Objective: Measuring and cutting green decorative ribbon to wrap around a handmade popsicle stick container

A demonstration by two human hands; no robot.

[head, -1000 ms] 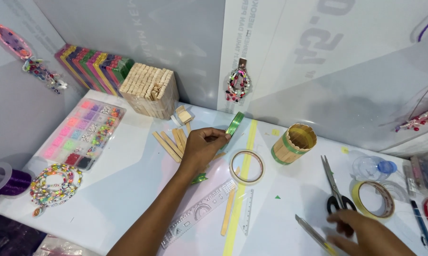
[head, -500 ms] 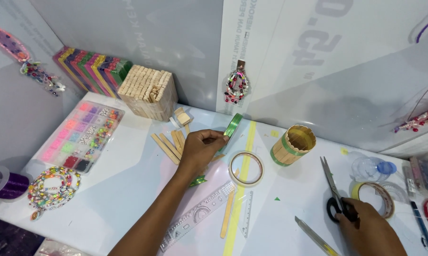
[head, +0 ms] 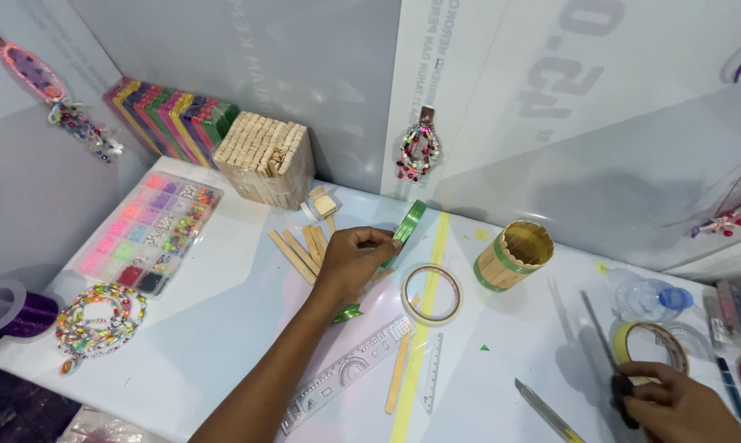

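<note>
Seen from the head camera: left hand (head: 352, 264) stretched far out over the white table (head: 223, 320), fingers curled shut around a roll of green ribbon (head: 409, 223) standing on its edge, with flat wooden sticks (head: 298, 250) just beside and a ring of clear tape (head: 432, 293) near. Down in the right corner, right hand (head: 681, 404) bent low, fingers closed on the black handles of scissors (head: 612, 361), blades pointing away, next to a yellow tape roll (head: 651, 344).
</note>
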